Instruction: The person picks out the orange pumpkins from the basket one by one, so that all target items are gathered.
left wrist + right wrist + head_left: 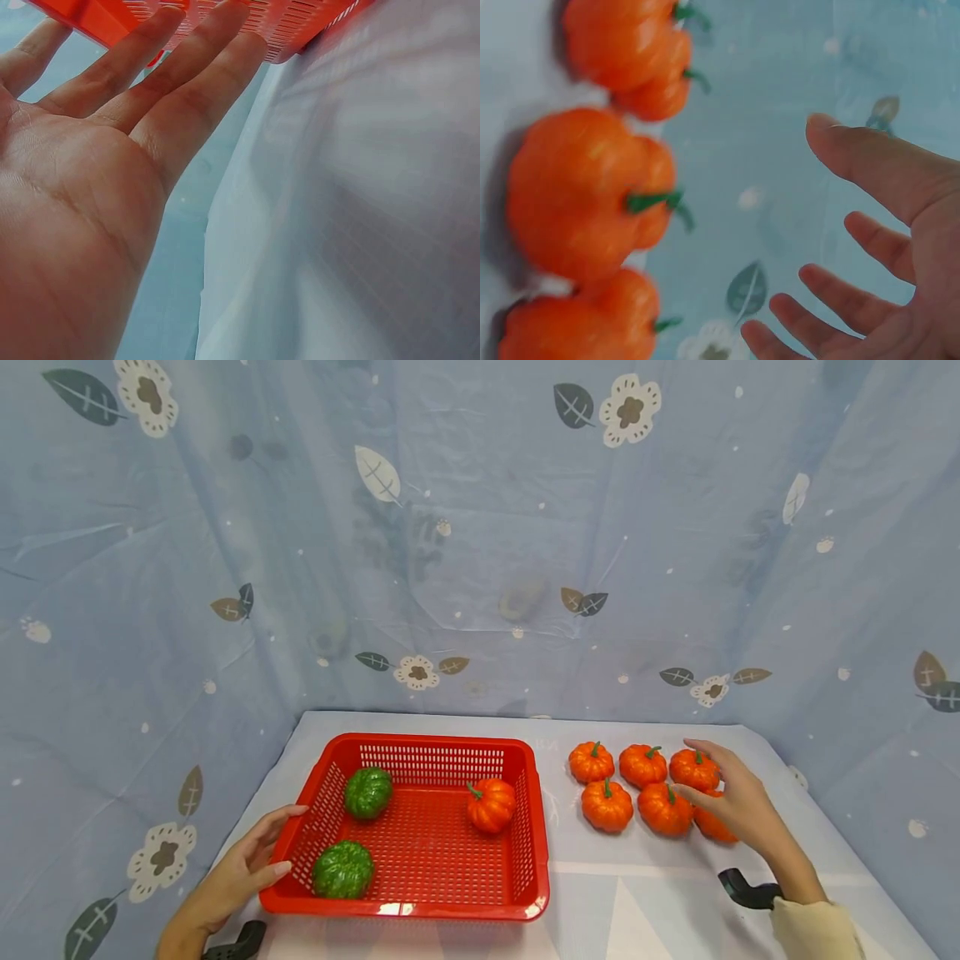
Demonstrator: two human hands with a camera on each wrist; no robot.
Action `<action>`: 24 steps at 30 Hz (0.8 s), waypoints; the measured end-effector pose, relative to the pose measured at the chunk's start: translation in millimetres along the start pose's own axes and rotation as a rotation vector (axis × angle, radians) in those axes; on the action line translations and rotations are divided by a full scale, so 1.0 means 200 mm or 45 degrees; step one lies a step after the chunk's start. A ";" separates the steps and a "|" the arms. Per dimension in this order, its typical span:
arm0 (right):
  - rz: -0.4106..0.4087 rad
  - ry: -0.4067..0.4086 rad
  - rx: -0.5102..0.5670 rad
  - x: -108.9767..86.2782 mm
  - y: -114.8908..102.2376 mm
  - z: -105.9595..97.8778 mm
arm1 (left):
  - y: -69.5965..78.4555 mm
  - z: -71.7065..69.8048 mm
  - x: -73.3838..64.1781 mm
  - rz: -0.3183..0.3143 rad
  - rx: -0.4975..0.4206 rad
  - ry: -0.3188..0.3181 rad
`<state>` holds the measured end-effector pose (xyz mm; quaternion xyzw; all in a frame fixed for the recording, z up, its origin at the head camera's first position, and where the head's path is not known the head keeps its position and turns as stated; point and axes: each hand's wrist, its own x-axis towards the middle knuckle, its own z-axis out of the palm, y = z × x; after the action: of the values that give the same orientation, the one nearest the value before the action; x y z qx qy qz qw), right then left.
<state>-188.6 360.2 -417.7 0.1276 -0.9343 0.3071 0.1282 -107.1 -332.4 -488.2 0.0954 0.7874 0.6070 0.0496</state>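
A red plastic basket (pixel 427 912) stands on the table, with two green pumpkins, one toward the back (pixel 368 793) and one at the front left (pixel 343 870), and an orange pumpkin (pixel 491 806) at its right side. My left hand (pixel 238 870) rests at the basket's left rim; in the left wrist view its fingers (pixel 202 97) stretch straight against the perforated wall. On the right my right hand (pixel 738 802) hovers, fingers spread, above the right end of a group of orange pumpkins (pixel 665 810). In the right wrist view, nothing is between thumb and fingers of this hand (pixel 877 262).
The orange pumpkins with green stems sit in two rows of three, right of the basket; another one (pixel 590 762) marks the back left corner. A pale cloth covers the table (pixel 600 893). Blue patterned curtains (pixel 480 568) hang behind and on both sides.
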 end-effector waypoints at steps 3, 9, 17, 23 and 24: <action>-0.040 -0.028 0.008 0.04 -0.08 0.02 | 0.00 0.00 0.00 0.005 -0.003 -0.007; -0.117 -0.084 0.027 0.13 -0.23 0.08 | 0.00 -0.01 0.00 0.029 -0.001 -0.020; -0.237 -0.204 0.113 0.26 -0.45 0.18 | 0.01 0.00 0.00 0.023 -0.012 -0.009; -0.372 -0.271 0.143 0.34 -0.62 0.29 | 0.00 0.00 0.00 0.070 -0.001 -0.018; -0.403 -0.281 0.143 0.34 -0.65 0.31 | 0.00 0.00 0.00 0.078 0.001 -0.021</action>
<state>-222.0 210.8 -374.0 0.3127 -0.8924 0.3190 0.0646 -107.2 -332.6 -488.5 0.1247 0.7839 0.6071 0.0375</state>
